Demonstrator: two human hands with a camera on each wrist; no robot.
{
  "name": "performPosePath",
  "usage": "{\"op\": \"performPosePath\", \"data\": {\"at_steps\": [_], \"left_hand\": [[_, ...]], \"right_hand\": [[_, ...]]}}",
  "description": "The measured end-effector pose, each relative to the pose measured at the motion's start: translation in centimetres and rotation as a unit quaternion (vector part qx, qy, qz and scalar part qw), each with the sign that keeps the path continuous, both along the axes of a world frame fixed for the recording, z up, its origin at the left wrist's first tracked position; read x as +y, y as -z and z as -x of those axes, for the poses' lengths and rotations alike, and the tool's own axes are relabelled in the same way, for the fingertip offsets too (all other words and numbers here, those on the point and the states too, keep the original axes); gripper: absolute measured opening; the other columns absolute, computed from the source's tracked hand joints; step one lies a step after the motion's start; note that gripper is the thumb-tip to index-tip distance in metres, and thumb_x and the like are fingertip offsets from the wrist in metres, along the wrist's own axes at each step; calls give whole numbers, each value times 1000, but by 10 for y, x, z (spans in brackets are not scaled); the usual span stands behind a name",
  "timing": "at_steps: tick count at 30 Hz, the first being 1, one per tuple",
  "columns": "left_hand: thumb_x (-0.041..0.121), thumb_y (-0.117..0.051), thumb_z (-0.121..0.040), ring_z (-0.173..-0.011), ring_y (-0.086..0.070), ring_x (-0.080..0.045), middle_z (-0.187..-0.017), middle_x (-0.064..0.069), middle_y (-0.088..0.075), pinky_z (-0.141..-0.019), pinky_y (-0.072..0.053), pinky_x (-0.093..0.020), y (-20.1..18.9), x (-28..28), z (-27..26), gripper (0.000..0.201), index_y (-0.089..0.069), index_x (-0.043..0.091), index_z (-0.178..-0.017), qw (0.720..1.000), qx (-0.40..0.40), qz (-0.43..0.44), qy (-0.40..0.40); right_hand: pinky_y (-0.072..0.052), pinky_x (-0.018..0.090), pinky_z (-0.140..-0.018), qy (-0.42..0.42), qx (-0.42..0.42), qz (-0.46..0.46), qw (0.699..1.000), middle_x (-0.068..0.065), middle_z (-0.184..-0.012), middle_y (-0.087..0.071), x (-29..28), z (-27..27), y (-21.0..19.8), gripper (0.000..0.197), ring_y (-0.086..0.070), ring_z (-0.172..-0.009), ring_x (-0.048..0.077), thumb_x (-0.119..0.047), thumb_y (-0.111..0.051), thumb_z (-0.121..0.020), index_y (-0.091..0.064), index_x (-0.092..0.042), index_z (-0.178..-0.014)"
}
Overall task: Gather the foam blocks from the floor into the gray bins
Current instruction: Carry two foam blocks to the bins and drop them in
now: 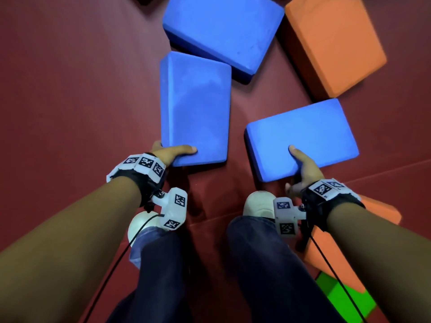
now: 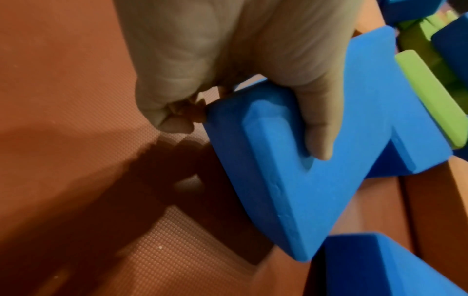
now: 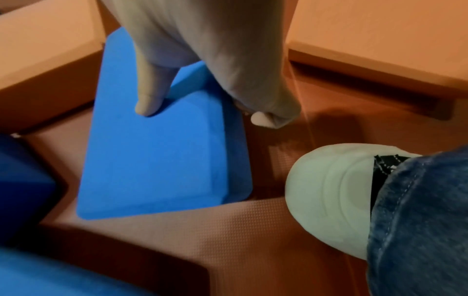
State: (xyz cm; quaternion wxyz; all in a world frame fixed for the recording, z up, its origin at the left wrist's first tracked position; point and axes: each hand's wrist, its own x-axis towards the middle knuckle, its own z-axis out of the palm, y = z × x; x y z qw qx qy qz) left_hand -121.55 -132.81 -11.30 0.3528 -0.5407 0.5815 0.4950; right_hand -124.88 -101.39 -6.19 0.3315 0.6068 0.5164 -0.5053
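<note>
Two blue rectangular foam blocks lie side by side on the dark red mat floor (image 1: 70, 89), just ahead of the person's white shoes (image 1: 257, 202): the left blue foam block (image 1: 194, 106) runs lengthwise away, the right blue foam block (image 1: 303, 138) sits crosswise beside it. The left hand (image 1: 171, 152) is at the near end of the left one, the right hand (image 1: 303, 166) at the near edge of the right one. Behind them, a third blue foam block (image 1: 224, 31), touching the left block's far corner. An orange foam block (image 1: 333, 43) lies right of that. Another orange foam block (image 1: 326, 252) and a green foam block (image 1: 342, 299) sit near right, beside the right leg.
</note>
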Motion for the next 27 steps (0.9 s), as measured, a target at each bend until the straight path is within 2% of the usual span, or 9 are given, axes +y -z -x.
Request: {"op": "performPosePath", "data": {"at_steps": [2,5,9,11,14,17,20,24,27], "left_hand": [[47,-92,-14,-94,-66,-22,-110,-1,-65,-84,-55,-38,-29,5,9,121,-49,14,-121,1000,6,25,12],[33,-89,-41,-95,-57,-22,-110,-3,-55,-77,-47,-31,-63,-1,12,97,-42,9,-123,998,18,61,24],[43,-87,-35,-101,-57,-26,-114,-5,-55,-81,-48,-33,-124,-27,5,107,-44,7,-125,994,23,88,66],[48,-85,-44,-104,-54,-29,-114,-7,-51,-82,-45,-34,-166,-47,-5,102,-40,9,-127,991,9,99,92],[45,-86,-51,-99,-52,-27,-119,-10,-51,-80,-43,-34,-238,-80,-26,95,-39,8,-125,991,40,106,69],[31,-83,-64,-94,-50,-24,-116,-7,-51,-75,-38,-31,-313,-115,-52,82,-37,8,-127,992,73,99,-25],[31,-83,-46,-89,-55,-24,-111,-7,-56,-69,-42,-29,-393,-148,-85,93,-40,12,-125,976,127,78,-158],[35,-77,-24,-67,-55,-20,-94,-12,-61,-51,-40,-27,-496,-175,-161,86,-50,11,-102,921,163,63,-347],[47,-83,-30,-76,-61,-21,-102,-14,-67,-63,-46,-29,-563,-183,-234,94,-54,5,-108,869,194,77,-449]], "right_hand": [[-40,28,-72,24,12,6,1000,-9,-94,-63,-6,2,-4,27,-56,-79,11,-43,-69,-75,-57,-24,-89],[-52,31,-70,52,68,-3,996,-1,-95,-70,-18,-3,-24,17,-65,-80,21,-29,-68,-77,-63,-19,-90],[-54,49,-72,1,65,-132,989,0,-93,-66,-34,-11,-83,85,-66,-76,27,-29,-88,-38,-49,-18,-113],[-53,47,-78,-81,92,-178,976,0,-92,-57,-56,-8,-130,95,-61,-81,26,-23,-87,-42,-35,-20,-122],[-50,41,-83,-201,140,-163,956,3,-106,-57,-98,-2,-210,94,-58,-90,26,-19,-86,-52,-33,-22,-130],[-44,34,-78,-278,186,-143,931,1,-109,-55,-144,6,-274,89,-55,-92,25,-15,-85,-60,-34,-21,-133],[-47,40,-89,-374,243,-146,883,5,-118,-56,-202,5,-331,96,-57,-102,27,-28,-89,-52,-35,-22,-131],[-41,50,-99,-496,349,-161,779,16,-132,-49,-286,-13,-416,110,-50,-118,36,-32,-91,-45,-33,-15,-137],[-43,50,-96,-553,395,-100,727,16,-129,-51,-346,-51,-487,109,-52,-115,35,-34,-91,-43,-35,-13,-134]]}}
